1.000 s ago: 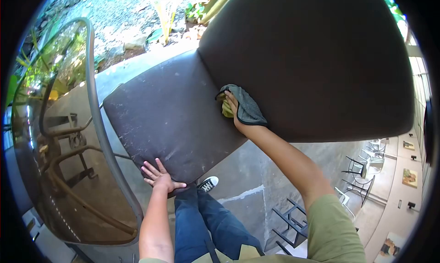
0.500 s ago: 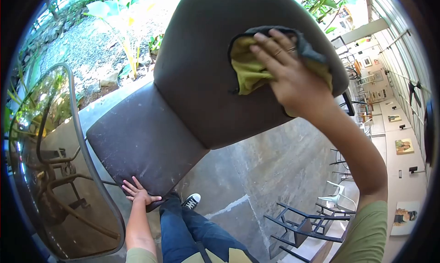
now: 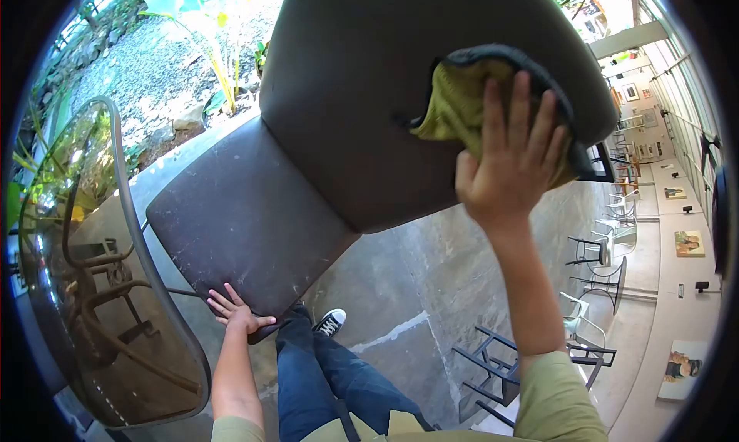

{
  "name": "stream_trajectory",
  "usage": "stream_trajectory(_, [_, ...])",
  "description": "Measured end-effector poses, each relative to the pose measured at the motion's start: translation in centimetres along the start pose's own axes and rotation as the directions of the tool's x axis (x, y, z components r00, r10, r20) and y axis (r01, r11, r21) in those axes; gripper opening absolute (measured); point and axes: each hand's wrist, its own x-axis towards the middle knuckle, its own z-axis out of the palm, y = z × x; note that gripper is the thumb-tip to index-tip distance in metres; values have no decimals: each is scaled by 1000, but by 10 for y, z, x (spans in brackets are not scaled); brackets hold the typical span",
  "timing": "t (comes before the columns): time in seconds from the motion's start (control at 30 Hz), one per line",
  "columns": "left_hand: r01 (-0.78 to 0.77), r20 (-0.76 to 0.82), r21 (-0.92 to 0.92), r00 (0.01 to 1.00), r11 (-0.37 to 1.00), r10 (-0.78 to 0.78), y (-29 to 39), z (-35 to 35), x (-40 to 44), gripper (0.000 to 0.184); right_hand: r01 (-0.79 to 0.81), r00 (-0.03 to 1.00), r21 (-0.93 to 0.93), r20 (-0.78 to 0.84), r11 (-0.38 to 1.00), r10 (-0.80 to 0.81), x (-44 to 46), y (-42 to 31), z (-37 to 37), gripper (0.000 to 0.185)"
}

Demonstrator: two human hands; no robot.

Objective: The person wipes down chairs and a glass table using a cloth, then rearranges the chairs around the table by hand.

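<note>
My right hand (image 3: 512, 161) lies flat, fingers spread, pressing a yellow-green and dark grey cloth (image 3: 454, 103) against the right part of the brown chair backrest (image 3: 362, 65). Folds of the cloth stick out around the fingers. My left hand (image 3: 237, 313) rests with spread fingers on the near corner of the brown seat (image 3: 239, 211), holding nothing. Pale scuffs and specks mark the seat's surface.
A glass-topped table (image 3: 115, 303) with a grey rim stands at the left. Black stools (image 3: 493, 365) and white chairs (image 3: 577, 319) are at the right, near a wall with pictures (image 3: 689, 243). Plants and gravel (image 3: 154, 65) lie beyond the chair.
My right hand has moved with the cloth from the seat's inner edge up and right onto the backrest, and its fingers now point upward. My left hand has stayed on the seat corner.
</note>
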Motion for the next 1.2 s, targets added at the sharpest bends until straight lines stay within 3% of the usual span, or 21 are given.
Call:
stream_trajectory(0.13, [8,-1,4,1000,1000,-8,0,0,0,164,33,998,112,48,993,-39,-39,-47,30,82])
stream_trajectory(0.27, [11,-1,15,1000,1000,-11,0,0,-4,164,112,974,270,162,956,-160,-77,-104,62,66])
stream_trajectory(0.3, [10,-8,12,1000,1000,-9,0,-1,-5,163,120,970,400,147,909,-193,-91,-120,75,59])
stream_trajectory(0.33, [6,-15,10,1000,1000,-5,-1,-2,-6,163,-67,960,680,244,730,-139,-116,-142,100,55])
stream_trajectory(0.37, [-7,-22,11,1000,1000,7,0,-2,-5,163,-263,930,849,350,459,-115,-133,-159,118,50])
stream_trajectory(0.43, [-31,-12,24,999,999,32,11,-3,-2,163,-482,798,783,577,392,-171,-139,-178,109,45])
stream_trajectory(0.47, [-25,-6,21,1000,999,25,11,-3,0,162,-486,798,779,580,396,-162,-159,-190,123,45])
stream_trajectory(0.53, [11,15,12,1000,1000,-11,2,-1,-1,162,-312,819,729,532,610,-217,-212,-219,154,44])
stream_trajectory(0.63, [0,28,-11,1000,1000,0,-2,1,-2,162,-275,876,813,432,514,-214,-223,-205,142,45])
stream_trajectory(0.7, [-27,11,3,1000,1000,27,-2,1,0,162,-423,721,732,629,533,-291,-220,-192,140,47])
stream_trajectory(0.73, [-27,12,-1,1000,1000,27,-2,0,1,162,-415,725,732,625,540,-290,-216,-181,136,47])
stream_trajectory(0.87, [-39,12,-25,999,999,40,-3,0,0,161,123,812,672,355,730,-464,-169,-113,88,52])
stream_trajectory(0.97, [-37,10,-21,999,999,37,-1,0,-1,162,114,818,685,347,720,-459,-116,-62,59,58])
stream_trajectory(1.0, [-29,10,-14,1000,999,30,-1,-1,0,162,238,824,626,275,743,-495,-102,-42,52,59])
stream_trajectory(1.1, [-30,-6,-16,1000,999,29,-1,-3,0,162,512,779,395,159,763,-606,-57,24,24,62])
stream_trajectory(1.2, [-24,-15,-24,1000,999,24,0,0,-2,164,544,834,53,79,837,-547,-14,66,-9,69])
